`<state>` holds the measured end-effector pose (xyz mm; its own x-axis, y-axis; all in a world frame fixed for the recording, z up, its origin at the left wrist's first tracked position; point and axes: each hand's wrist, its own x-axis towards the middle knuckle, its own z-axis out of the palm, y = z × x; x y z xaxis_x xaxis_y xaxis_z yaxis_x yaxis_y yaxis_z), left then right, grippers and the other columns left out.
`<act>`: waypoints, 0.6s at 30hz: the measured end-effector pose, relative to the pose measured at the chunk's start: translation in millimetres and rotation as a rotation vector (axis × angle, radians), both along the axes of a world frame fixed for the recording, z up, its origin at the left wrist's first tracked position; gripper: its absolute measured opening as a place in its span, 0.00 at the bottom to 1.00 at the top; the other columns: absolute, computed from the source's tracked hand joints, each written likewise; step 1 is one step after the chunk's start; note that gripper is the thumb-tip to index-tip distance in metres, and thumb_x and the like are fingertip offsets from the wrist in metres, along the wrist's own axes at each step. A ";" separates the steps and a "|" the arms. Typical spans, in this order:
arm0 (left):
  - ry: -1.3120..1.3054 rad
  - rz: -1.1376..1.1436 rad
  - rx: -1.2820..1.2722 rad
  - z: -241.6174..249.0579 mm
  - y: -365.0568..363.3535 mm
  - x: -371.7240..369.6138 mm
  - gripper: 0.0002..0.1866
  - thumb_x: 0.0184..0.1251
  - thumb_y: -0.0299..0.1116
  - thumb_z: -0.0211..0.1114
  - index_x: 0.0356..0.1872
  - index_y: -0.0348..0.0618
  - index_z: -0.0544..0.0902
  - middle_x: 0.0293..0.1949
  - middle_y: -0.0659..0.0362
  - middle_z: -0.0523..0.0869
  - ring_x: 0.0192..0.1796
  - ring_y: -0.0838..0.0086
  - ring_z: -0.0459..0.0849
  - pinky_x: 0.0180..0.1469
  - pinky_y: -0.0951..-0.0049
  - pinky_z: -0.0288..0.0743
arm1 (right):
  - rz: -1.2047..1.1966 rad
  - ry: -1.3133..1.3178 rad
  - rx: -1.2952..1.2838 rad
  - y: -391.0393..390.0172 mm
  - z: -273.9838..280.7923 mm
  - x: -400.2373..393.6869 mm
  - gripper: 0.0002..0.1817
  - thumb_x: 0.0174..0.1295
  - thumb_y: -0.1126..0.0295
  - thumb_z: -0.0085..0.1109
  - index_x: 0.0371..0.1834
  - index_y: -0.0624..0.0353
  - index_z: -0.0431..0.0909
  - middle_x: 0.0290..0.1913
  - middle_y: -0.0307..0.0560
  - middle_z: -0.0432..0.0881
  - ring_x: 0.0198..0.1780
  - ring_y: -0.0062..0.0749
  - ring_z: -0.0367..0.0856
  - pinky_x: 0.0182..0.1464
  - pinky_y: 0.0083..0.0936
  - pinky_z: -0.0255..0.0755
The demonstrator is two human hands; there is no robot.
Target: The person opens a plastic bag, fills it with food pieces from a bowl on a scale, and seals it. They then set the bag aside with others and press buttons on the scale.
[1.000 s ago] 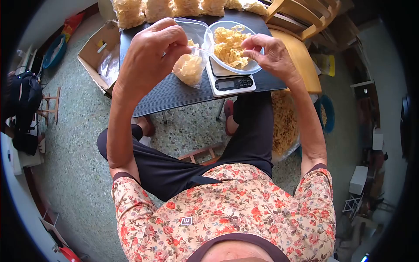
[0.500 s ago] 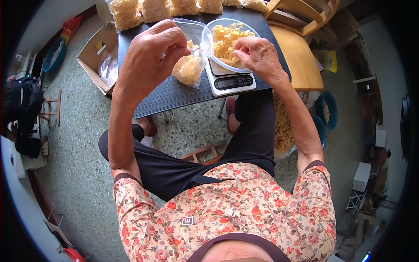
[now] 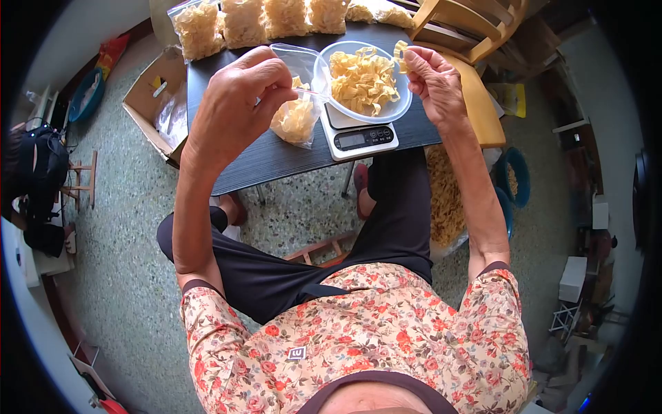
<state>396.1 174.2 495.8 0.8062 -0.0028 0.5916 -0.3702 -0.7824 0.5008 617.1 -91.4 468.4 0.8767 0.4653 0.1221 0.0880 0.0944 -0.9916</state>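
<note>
My left hand pinches the edge of a clear plastic bag, which hangs open-mouthed over the table. Pale yellow dried strips lie in its lower part. Between the thumb and fingers of my right hand is a curled dried strip, held above the right rim of a round plastic bowl. More dried strips are heaped in the bowl, which rests on a white kitchen scale. The bag's mouth touches or overlaps the bowl's left rim. I cannot read the scale's display.
Several filled bags line the back of the dark table. A cardboard box stands left, a wooden chair right. On the floor at right are a large heap of strips and blue basins.
My right hand has lifted from the bowl and moved right with a dried strip. My left hand keeps its hold on the bag. The whole view has shifted slightly.
</note>
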 end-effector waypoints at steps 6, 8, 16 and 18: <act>-0.001 -0.009 0.006 0.6 0.6 -0.7 0.08 0.63 0.21 0.75 0.35 0.33 0.83 0.37 0.58 0.83 0.36 0.73 0.87 0.39 0.73 0.81 | -0.022 0.041 0.193 10.7 18.9 11.1 0.13 0.67 0.67 0.74 0.51 0.56 0.86 0.39 0.35 0.89 0.35 0.13 0.85 0.32 0.12 0.81; -0.011 -0.010 0.006 0.9 0.3 -1.0 0.08 0.63 0.21 0.75 0.35 0.33 0.82 0.37 0.58 0.83 0.36 0.73 0.87 0.39 0.73 0.80 | -0.035 -0.019 0.241 16.5 28.3 11.7 0.12 0.67 0.67 0.74 0.51 0.56 0.86 0.40 0.36 0.89 0.36 0.14 0.86 0.31 0.12 0.81; -0.076 -0.053 -0.031 -2.4 -8.3 2.9 0.08 0.63 0.23 0.75 0.35 0.34 0.82 0.36 0.56 0.81 0.34 0.72 0.83 0.36 0.72 0.77 | 0.021 -0.292 0.213 46.2 55.7 -33.1 0.13 0.68 0.70 0.72 0.52 0.63 0.85 0.35 0.38 0.87 0.29 0.14 0.82 0.28 0.13 0.80; -0.087 -0.054 -0.039 -2.9 -9.7 3.2 0.08 0.63 0.23 0.75 0.34 0.35 0.82 0.35 0.56 0.81 0.34 0.72 0.82 0.36 0.71 0.77 | 0.037 -0.404 0.113 56.1 59.5 -51.3 0.13 0.68 0.69 0.72 0.52 0.63 0.86 0.35 0.39 0.88 0.29 0.14 0.82 0.29 0.13 0.80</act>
